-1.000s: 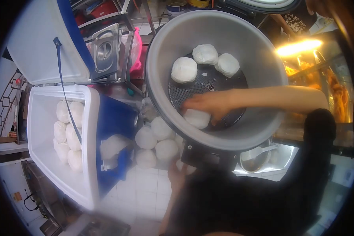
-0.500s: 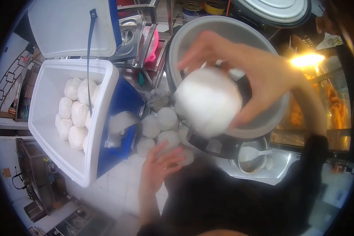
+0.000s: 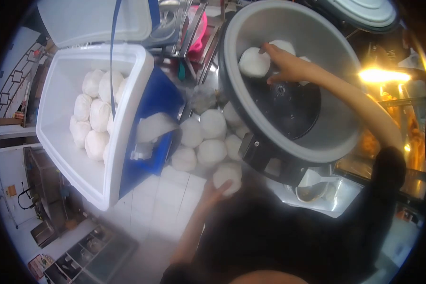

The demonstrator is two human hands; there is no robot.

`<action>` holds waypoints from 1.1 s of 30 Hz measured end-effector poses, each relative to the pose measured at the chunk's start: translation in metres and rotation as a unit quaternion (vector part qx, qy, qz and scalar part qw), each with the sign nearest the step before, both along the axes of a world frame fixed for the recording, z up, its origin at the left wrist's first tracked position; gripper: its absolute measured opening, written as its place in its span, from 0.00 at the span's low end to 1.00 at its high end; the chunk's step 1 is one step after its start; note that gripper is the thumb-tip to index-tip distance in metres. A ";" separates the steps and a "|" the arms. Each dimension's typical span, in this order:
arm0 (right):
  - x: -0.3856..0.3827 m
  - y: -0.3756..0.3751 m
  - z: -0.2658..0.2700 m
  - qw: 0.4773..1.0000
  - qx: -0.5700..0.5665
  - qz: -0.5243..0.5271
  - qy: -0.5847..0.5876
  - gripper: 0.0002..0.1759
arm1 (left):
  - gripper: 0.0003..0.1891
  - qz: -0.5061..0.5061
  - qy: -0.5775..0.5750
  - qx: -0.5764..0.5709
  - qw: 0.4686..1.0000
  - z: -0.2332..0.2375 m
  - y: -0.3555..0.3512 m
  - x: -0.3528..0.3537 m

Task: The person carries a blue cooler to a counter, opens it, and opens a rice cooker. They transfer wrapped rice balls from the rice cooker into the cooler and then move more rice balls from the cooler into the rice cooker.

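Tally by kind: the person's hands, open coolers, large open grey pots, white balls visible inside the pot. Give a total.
Left hand and right hand: 2
Open cooler: 1
Large open grey pot: 1
White balls in the pot: 3
Total: 7

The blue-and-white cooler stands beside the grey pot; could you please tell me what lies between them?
In the head view, a cluster of round white bundles lies between the cooler and the pot, with an apparent plastic bag alongside.

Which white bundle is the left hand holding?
The white bundle lowest in the picture, nearest the dark shirt: the left hand has its thumb across it, unlike any other bundle.
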State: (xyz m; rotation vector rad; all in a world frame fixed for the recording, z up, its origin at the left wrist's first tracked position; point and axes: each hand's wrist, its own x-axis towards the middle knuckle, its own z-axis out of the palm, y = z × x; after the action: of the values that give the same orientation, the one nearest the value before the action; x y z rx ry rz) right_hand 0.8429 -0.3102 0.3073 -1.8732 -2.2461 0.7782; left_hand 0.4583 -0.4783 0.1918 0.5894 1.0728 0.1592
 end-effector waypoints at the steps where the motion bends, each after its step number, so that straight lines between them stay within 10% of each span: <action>1: -0.003 -0.001 -0.010 1.000 0.004 -0.009 0.006 0.45 | 0.32 0.021 0.010 0.010 1.000 -0.005 -0.005 0.008; 6: -0.003 0.003 -0.056 0.980 0.196 0.012 -0.039 0.48 | 0.33 0.031 0.043 0.206 0.977 -0.056 -0.037 0.026; 12: -0.004 0.020 -0.048 0.982 0.157 -0.013 -0.105 0.48 | 0.30 0.018 0.256 0.402 0.879 -0.032 -0.034 0.019; 15: -0.003 0.013 0.014 0.993 -0.063 -0.084 0.048 0.42 | 0.24 -0.086 0.152 0.271 0.947 -0.014 -0.003 -0.015; 21: -0.045 -0.053 0.145 0.964 0.063 0.007 0.258 0.43 | 0.40 0.080 -0.018 0.367 0.927 0.125 0.068 0.003; 23: -0.061 -0.055 0.195 0.896 -0.148 0.079 0.411 0.60 | 0.49 0.089 -0.216 0.346 0.909 0.154 0.070 0.025; 26: -0.073 -0.061 0.177 0.972 0.014 0.023 0.234 0.45 | 0.60 0.217 -0.356 0.112 0.902 0.145 0.046 0.029; 29: -0.041 -0.035 0.128 0.990 0.015 -0.068 0.126 0.43 | 0.48 0.241 -0.208 0.115 0.941 0.112 0.040 0.015; 33: 0.031 0.001 0.027 0.983 0.084 0.068 -0.148 0.46 | 0.34 0.194 0.026 0.226 0.954 0.056 0.043 0.015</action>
State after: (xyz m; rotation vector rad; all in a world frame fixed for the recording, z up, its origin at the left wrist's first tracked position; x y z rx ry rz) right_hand 0.8741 -0.3088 0.3343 -1.8781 -2.5451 0.3262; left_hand 0.4738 -0.4355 0.2478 0.7885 1.2046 0.7513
